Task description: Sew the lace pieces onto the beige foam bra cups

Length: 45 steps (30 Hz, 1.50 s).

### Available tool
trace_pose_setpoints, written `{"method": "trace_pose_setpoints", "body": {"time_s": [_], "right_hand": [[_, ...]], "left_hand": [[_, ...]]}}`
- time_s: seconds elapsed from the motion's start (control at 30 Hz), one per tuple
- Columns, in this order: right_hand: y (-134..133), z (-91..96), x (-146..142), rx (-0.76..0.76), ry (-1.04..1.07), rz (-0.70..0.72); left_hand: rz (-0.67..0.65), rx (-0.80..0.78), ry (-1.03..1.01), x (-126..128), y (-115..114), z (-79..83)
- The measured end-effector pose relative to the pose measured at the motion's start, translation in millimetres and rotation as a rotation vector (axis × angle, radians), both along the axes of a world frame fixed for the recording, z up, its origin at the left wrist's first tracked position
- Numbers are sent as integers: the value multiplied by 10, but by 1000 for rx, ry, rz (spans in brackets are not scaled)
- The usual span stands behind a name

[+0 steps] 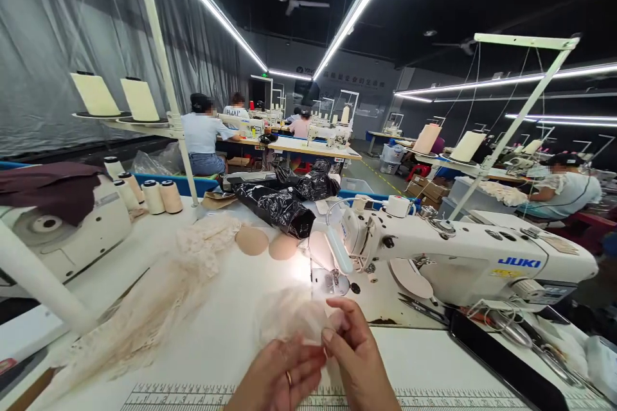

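Observation:
A piece of thin, sheer cream fabric [289, 313] is held between both hands, just in front of the needle area of a white sewing machine [463, 263]. My left hand [284, 369], with a ring on one finger, pinches the near edge of the fabric. Thumb and fingers of my right hand [354, 347] are closed on its right edge. Part of the fabric is blurred, so its exact shape cannot be made out. Beyond it lie two round beige pads [252, 241], and a lace-trimmed cream cloth [144, 308] spreads to the left.
Scissors [424, 309] and a long black tray [506, 363] lie right of my hands. A printed ruler [202, 397] runs along the front edge. Black plastic bags [274, 205] sit behind the pads; thread cones [153, 198] stand back left. Other people [205, 135] work at machines farther off.

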State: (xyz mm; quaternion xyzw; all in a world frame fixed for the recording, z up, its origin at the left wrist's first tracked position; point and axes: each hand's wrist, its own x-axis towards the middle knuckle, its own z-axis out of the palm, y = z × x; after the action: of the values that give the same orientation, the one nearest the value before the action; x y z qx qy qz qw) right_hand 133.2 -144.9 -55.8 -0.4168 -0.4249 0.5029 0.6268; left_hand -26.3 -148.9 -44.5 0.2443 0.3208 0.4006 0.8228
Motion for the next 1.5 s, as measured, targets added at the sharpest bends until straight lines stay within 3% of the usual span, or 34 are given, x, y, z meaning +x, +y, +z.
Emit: {"method": "trace_pose_setpoints", "body": {"time_s": [0.1,0.2,0.27,0.5,0.63,0.77,1.07,1.5], "right_hand": [[-263,-198,-60,-22,-25,-86],[-441,-335,-28,-24,-98,-157],[-497,-375,21,6,-110,-194],[-464,-364,33,17,-35,-123],[-399,-335,-29,-35,69,-134],[-390,-343,-49,-55,64,-168],[-407,-325,-56,-39,75,-151],[-443,-340,-71,-38,25,-117]], "left_hand": [[288,-90,-89,22,101,188],[382,-183,-70,26,176,283],[370,-209,-90,31,163,287],[293,-2,-146,39,28,301],[201,-38,-191,25,16,306],[223,-88,-188,44,16,290],[122,104,-157,126,26,343],[134,-15,-30,222,66,372]]}}
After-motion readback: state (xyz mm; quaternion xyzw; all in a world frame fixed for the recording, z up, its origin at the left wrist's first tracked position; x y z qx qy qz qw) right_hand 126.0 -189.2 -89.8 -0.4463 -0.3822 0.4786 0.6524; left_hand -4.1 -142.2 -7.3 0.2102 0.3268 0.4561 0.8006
